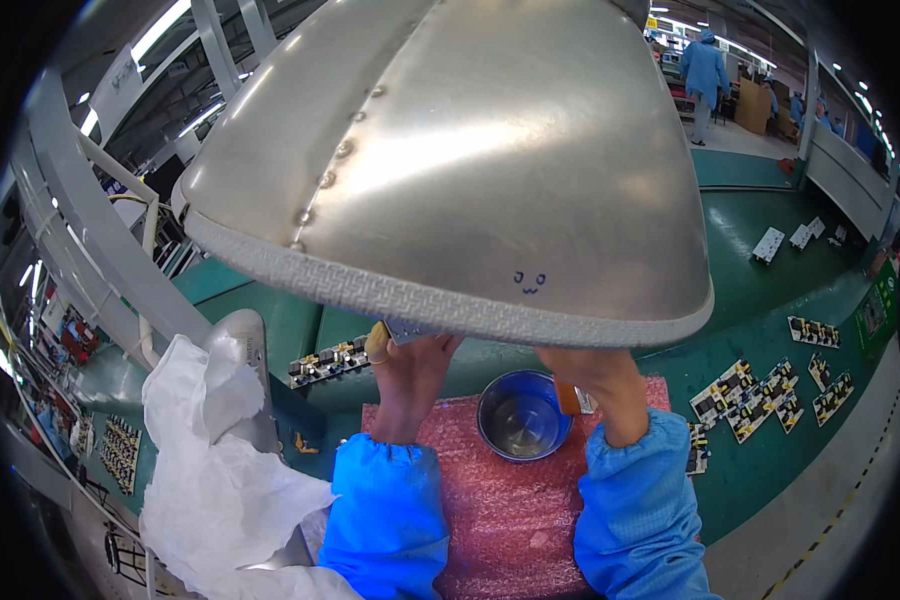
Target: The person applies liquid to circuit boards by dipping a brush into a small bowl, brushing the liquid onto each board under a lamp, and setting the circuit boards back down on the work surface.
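Note:
My left hand reaches up under the front rim of a large metal hood. A yellow finger cot covers one of its digits. The hand seems closed on a flat blue-grey piece, mostly hidden by the hood. My right hand also reaches beneath the rim, and its fingers are out of sight behind it. Between my forearms a blue-rimmed metal bowl rests on pink bubble wrap. An orange object lies beside the bowl, close to my right wrist.
Several populated circuit boards lie on the green bench at right, with another board strip at left. Crumpled white sheeting drapes over a metal arm on the left. Far back, a person in blue stands.

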`<state>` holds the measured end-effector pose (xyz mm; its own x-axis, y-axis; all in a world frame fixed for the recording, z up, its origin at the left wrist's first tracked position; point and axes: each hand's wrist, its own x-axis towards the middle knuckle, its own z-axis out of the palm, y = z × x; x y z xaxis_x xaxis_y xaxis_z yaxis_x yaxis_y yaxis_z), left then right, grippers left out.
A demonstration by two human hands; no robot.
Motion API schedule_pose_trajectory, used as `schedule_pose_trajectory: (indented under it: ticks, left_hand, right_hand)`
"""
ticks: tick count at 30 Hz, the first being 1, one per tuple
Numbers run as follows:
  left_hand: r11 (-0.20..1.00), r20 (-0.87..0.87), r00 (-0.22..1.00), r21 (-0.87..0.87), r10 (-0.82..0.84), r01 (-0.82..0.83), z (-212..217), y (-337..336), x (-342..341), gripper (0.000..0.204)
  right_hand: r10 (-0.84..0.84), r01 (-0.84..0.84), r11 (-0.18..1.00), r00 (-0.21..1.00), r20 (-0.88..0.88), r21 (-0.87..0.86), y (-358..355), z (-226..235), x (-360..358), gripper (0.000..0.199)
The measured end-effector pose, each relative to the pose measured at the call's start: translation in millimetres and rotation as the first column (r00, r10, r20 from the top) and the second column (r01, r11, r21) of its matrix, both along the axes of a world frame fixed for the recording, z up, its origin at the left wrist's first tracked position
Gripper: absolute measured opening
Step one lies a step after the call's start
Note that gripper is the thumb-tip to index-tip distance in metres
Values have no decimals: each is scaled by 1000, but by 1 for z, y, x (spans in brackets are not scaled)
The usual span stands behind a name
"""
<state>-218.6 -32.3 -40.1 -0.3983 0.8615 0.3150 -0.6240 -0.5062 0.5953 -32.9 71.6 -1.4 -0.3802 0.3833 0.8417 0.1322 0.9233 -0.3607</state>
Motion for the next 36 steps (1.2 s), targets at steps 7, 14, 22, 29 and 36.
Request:
schedule_pose_trajectory:
  ticks: [7,14,22,29,36]
  left_hand:
    - [996,0,998,-65,67,-67,-3,-5,-12,75]
    - [999,42,999,-38,13,-11,-10,-6,-16,71]
    - [997,-80,997,-79,8,-14,-8,0,-3,62]
    - [997,10,999,-71,34,-33,-27,6,-19,56]
    - [999,34,999,-36,-5,7,-25,1,-26,53]
  right_hand:
    - [60,-60,998,993,103,-1,-4,10,5,30]
    - [148,-144,989,972,181,-36,-6,16,10,33]
    - [241,-244,970,967,-82,-26,-12,8,-8,38]
    - [135,-139,988,989,64,72,-1,17,14,43]
    - [260,-260,965,966,-9,-26,-3,0,-7,39]
